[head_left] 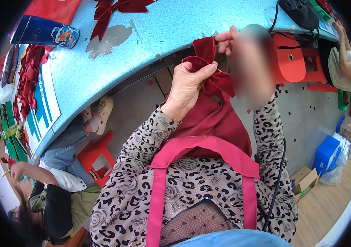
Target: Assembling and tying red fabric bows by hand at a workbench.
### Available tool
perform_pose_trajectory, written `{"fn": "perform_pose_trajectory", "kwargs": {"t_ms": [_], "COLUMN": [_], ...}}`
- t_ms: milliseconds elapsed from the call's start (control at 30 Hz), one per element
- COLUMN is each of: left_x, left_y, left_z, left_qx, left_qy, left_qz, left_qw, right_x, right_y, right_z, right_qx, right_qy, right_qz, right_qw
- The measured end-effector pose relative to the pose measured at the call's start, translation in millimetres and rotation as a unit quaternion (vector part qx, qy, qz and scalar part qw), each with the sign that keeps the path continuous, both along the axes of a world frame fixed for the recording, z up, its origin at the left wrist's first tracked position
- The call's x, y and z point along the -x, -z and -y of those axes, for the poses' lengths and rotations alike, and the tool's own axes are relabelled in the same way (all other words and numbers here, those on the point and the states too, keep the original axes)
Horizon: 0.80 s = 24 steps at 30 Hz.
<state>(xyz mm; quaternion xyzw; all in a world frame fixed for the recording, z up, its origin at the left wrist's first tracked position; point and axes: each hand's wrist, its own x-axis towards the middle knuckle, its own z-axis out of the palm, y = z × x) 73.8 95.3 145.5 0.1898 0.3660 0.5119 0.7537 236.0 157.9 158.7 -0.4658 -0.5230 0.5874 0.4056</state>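
Note:
A dark red velvet ribbon bow (204, 50) is held in front of me, just off the table's near edge. My left hand (187, 84) pinches it around its middle between thumb and fingers. One loop stands up above that grip, and more ribbon spreads to the lower right. Beside the upper loop is my right hand (253, 66), its fingers curled in toward the ribbon. A blurred patch covers most of this hand, so what its fingers hold cannot be made out. Below the bow hangs the dark red cloth of my apron (212, 119), with pink straps.
The speckled blue table (142, 39) curves across ahead, with another red bow (118, 8) on it. A dark blue cup (46, 32) lies at left near piled red bows (30, 78). A co-worker (64, 197) sits lower left. Red stools (97, 158) and a blue box (327, 154) stand on the floor.

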Motion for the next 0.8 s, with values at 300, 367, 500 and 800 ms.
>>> {"fn": "perform_pose_trajectory", "kwargs": {"t_ms": [300, 367, 500, 800], "left_x": [-5, -6, -9, -10], "left_y": [-4, -4, -5, 3], "left_z": [-4, -3, -5, -6], "left_qx": [0.001, -0.002, -0.009, -0.032], "left_qy": [0.033, 0.033, 0.023, 0.043], "left_qz": [0.017, 0.011, 0.002, -0.042], "left_qw": [0.999, 0.999, 1.0, 0.998], "right_x": [-8, -8, -7, -3], "right_y": [-12, -11, 5, 5], "right_z": [10, 9, 9, 11], "right_qx": [-0.011, -0.016, -0.066, -0.028], "right_qy": [-0.041, -0.046, -0.044, -0.029], "right_qz": [0.009, 0.01, 0.022, -0.001], "right_qw": [0.999, 0.999, 0.997, 0.999]}}
